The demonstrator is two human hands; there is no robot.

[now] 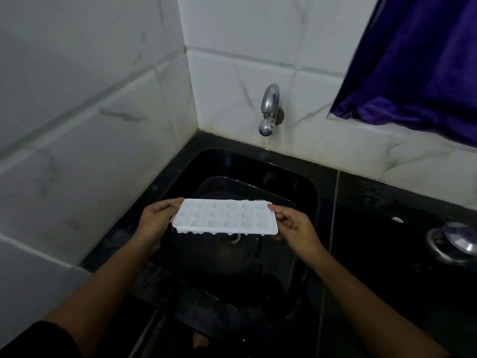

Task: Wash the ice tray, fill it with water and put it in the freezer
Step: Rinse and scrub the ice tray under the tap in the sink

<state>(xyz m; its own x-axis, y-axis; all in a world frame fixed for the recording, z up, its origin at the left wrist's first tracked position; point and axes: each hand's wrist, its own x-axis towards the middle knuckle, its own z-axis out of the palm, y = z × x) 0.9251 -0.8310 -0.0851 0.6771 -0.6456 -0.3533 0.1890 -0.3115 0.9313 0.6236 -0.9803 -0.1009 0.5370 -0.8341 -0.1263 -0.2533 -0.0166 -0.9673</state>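
Note:
A white plastic ice tray (225, 216) with several small compartments is held level over the black sink (304, 187). My left hand (154, 220) grips its left short end, thumb on top. My right hand (294, 228) pinches its right short end. The metal tap (269, 109) sticks out of the tiled wall behind the sink, above and beyond the tray. No water runs from it. Whether the compartments hold water cannot be told.
White marbled tiles (90, 112) close off the left and back. A dark counter (387, 228) extends to the right, with a round steel lid or pot (456, 241) at its right edge. A purple curtain (418, 60) hangs at the upper right.

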